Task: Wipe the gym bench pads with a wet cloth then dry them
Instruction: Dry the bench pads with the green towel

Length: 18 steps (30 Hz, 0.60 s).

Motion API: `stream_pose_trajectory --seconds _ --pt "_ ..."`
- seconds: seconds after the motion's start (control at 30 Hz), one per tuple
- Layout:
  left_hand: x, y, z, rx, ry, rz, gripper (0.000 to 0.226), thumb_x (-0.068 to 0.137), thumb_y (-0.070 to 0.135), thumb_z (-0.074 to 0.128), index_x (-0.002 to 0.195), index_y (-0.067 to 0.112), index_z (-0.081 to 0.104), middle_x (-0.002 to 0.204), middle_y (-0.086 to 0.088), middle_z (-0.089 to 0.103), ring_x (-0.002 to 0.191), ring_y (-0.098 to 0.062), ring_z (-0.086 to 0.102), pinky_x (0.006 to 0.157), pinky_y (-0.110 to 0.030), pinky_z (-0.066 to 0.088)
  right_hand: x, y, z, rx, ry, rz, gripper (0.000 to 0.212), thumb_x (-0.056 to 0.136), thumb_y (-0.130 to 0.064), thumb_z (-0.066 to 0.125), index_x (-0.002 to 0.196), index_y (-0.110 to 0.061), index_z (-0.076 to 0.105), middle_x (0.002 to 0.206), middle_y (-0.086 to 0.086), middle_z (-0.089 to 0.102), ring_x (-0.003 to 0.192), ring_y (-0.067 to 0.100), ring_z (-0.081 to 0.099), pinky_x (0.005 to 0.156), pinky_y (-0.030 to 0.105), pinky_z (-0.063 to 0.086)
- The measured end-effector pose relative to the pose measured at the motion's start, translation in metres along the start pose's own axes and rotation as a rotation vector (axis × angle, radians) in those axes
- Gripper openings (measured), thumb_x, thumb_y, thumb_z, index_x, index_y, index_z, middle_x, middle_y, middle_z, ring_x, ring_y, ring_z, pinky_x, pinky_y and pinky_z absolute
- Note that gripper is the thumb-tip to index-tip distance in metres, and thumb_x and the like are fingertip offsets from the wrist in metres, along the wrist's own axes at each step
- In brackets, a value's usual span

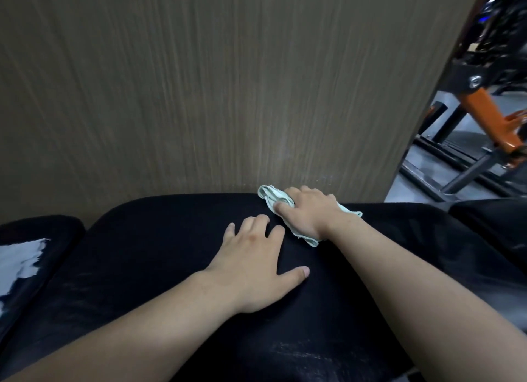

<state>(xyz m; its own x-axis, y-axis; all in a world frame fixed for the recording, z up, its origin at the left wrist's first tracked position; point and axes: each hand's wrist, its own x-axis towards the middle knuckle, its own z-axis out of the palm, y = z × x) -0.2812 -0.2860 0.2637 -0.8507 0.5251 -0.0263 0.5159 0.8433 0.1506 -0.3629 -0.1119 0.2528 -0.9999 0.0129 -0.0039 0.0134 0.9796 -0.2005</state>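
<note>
Head view: far to the left of the left hand (253,270) lies a separate black cushion (42,227), with a torn patch of pale grey-white padding (20,263) showing through its cover. A narrow gap parts it from the wide black padded worktop (148,253) of the gym bench. The left hand rests palm down on the worktop, fingers straight and spread, thumb stretched to the right, holding nothing. Just beyond it to the right sits the crumpled pale green cloth (271,197), bunched near the worktop's far edge. The right hand (309,214) lies on top of the cloth, fingers curled over the bunched fabric and thumb pressed on its near side. Ends of the cloth stick out left of the fingers, under the wrist and to the right of the hand. Behind both hands rises a brown wood-grain panel (199,82). To the right of the right hand lies another black pad (490,222), and beyond it an orange and black metal machine frame (482,107) stands on a grey floor (405,187).
</note>
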Motion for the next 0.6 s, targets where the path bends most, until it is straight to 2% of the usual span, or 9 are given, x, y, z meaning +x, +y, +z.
stream_pose_trajectory --seconds 0.37,0.6 --pt "0.031 0.045 0.001 0.017 -0.015 0.051 0.080 0.086 0.077 0.035 0.147 0.025 0.033 0.152 -0.002 0.025 0.142 -0.020 0.019 0.120 -0.053 0.014 -0.016 0.073 -0.013 0.011 -0.011 -0.026 0.052 0.090 -0.063 0.030 0.129 -0.035 0.050 0.114 -0.003 0.053 0.117 0.021 0.047 0.098 0.045 0.032" --pt "0.047 0.072 0.004 0.013 -0.028 0.095 0.080 0.086 0.078 0.034 0.146 0.026 0.033 0.154 -0.002 0.023 0.144 -0.020 0.016 0.120 -0.054 0.013 -0.018 0.113 -0.023 0.036 -0.042 -0.039 0.039 0.092 -0.057 0.036 0.117 -0.036 0.054 0.113 -0.004 0.056 0.116 0.020 0.048 0.096 0.043 0.033"
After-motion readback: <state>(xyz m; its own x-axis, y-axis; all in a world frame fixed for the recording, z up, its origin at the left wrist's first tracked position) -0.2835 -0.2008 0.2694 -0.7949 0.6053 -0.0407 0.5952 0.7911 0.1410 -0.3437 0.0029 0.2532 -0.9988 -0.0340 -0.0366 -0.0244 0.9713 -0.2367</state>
